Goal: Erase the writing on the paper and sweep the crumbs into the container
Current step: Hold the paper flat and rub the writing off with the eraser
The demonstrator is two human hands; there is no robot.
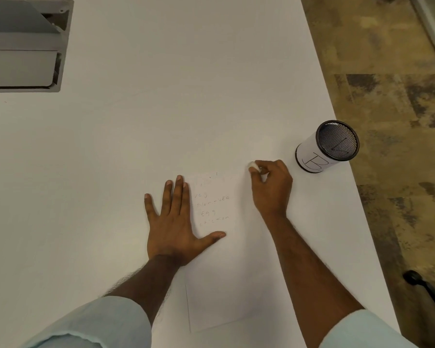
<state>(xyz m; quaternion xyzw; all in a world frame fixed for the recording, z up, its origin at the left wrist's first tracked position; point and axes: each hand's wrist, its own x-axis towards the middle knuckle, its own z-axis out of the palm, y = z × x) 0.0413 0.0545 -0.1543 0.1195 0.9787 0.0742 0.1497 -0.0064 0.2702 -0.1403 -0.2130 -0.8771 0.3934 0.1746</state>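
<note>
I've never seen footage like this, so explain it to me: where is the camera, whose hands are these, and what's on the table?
There is no machine here. The single picture comes from a camera worn on a person's head, looking down at their own hands. The left hand lies flat, pinning a sheet of paper with faint pencil words on a white table. The right hand pinches a small white eraser just past the paper's top corner. A mesh container stands upright near the table's right edge.

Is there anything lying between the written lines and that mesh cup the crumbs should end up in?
Only the right hand itself, holding the eraser, sits between the writing and the container; the table there looks bare.
</note>
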